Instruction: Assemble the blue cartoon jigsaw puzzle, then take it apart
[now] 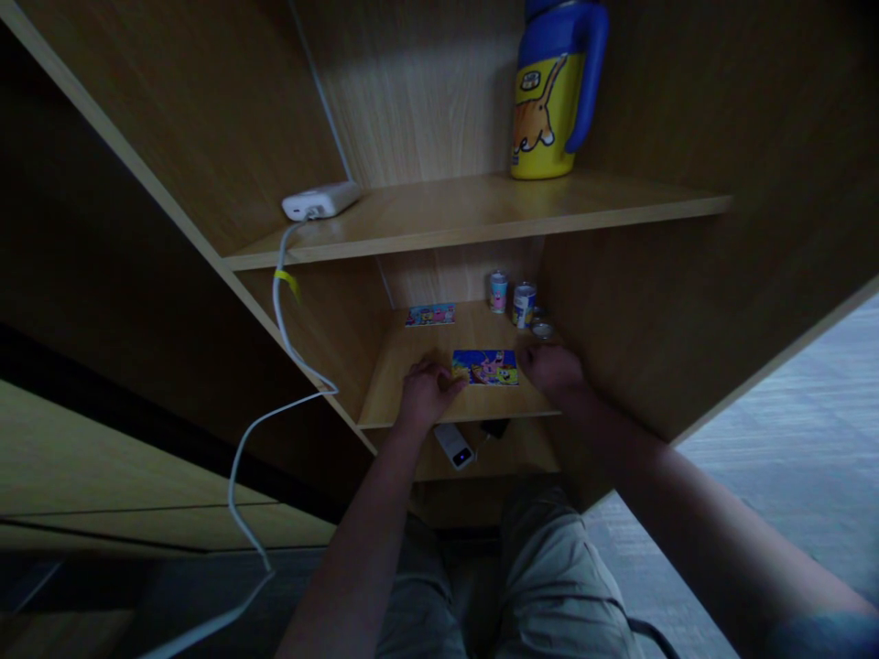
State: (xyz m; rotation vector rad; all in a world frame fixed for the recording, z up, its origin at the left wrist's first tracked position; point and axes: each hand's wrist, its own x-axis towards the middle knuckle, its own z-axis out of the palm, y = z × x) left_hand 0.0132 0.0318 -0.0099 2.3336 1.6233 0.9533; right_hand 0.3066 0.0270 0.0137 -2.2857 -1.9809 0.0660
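A colourful cartoon card (484, 367) lies flat on the lower shelf, between my two hands. My left hand (427, 394) is at its left edge, fingers loosely bent and thumb apart, the thumb tip close to the card's lower left corner. Just past the right edge is my right hand (550, 368), its fingers curled closed; anything inside them is hidden. Beyond that hand stand a small pink and blue can (498, 293) and a blue and white can (524, 307). Another can (542, 328) shows a round metal end, partly in shadow. A second cartoon card (429, 315) lies at the back left.
On the upper shelf (439, 220) stand a yellow and blue mug (549, 101) and a white power bank (321, 199), whose white cable (281, 320) hangs down at the left. Beneath the lower shelf rests a white device with a small display (454, 446). Wooden side panels flank the shelves.
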